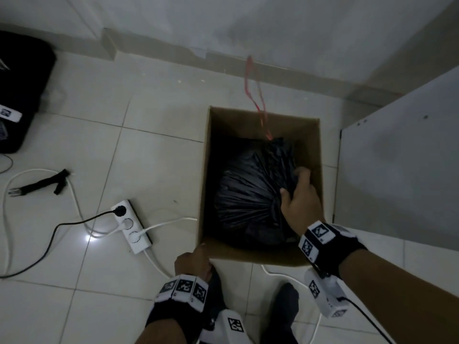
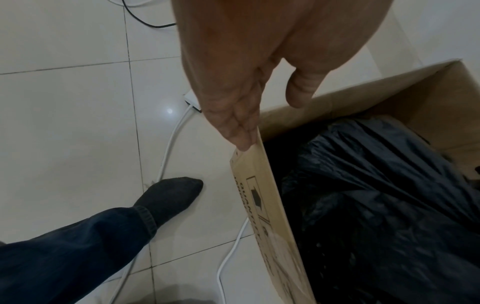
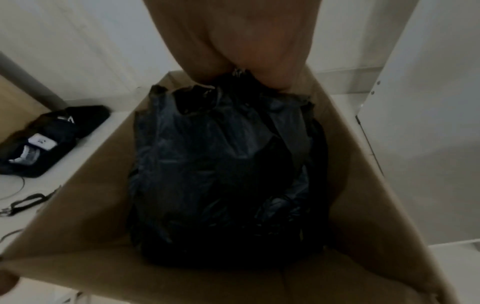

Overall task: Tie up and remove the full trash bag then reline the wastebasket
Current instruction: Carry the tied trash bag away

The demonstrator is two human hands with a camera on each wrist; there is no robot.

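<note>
A brown cardboard box serves as the wastebasket and stands on the tiled floor. Inside it sits a full black trash bag, its top gathered into a neck. My right hand reaches into the box and grips that gathered neck; in the right wrist view the right hand closes over the bag. A red drawstring trails up from the bag, blurred. My left hand pinches the box's near-left corner, fingers outside the wall and thumb inside.
A white power strip with cables lies left of the box. A black strap and a black case lie further left. A white cabinet stands right of the box. My socked feet are near the box's front.
</note>
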